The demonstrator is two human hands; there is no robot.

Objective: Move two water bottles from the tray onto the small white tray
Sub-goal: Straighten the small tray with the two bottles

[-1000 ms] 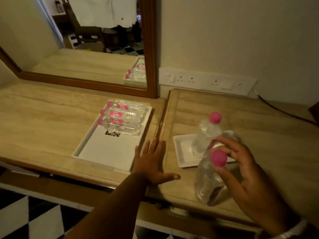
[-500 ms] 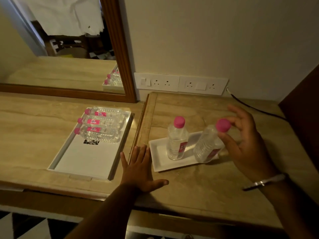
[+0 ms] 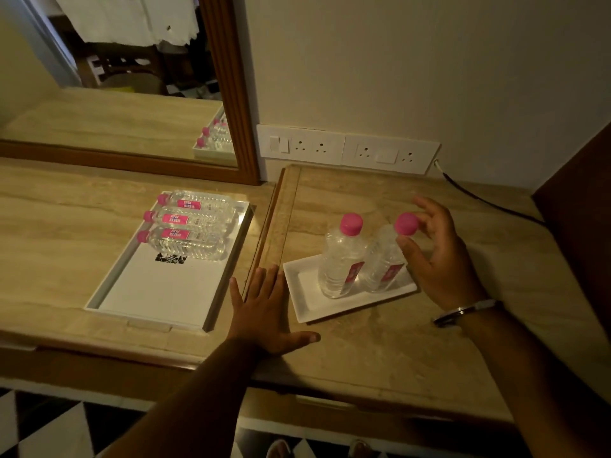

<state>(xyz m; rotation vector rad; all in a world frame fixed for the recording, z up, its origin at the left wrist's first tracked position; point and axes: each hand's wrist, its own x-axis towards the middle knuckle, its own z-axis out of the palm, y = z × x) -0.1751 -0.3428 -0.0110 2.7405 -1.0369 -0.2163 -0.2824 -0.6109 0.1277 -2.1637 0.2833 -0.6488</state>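
Observation:
The small white tray (image 3: 305, 297) lies on the right counter section. Two clear water bottles with pink caps stand on it side by side: the first bottle (image 3: 340, 259) upright on the left, the second bottle (image 3: 380, 259) leaning slightly right. My right hand (image 3: 439, 259) pinches the second bottle's pink cap between thumb and fingertips. My left hand (image 3: 264, 309) rests flat on the counter, fingers spread, holding nothing, between the two trays. The large white tray (image 3: 158, 299) on the left holds three more bottles (image 3: 188, 223) lying on their sides at its far end.
A raised wooden ridge (image 3: 271, 226) separates the two counter sections. A framed mirror (image 3: 231, 94) stands behind the large tray. A socket panel (image 3: 347, 148) is on the wall, with a black cable (image 3: 489, 201) running right. A dark wooden panel (image 3: 578, 193) borders the right side.
My right hand lifted the second bottle from the counter's front edge onto the small tray and stood it beside the first. My left hand stayed flat.

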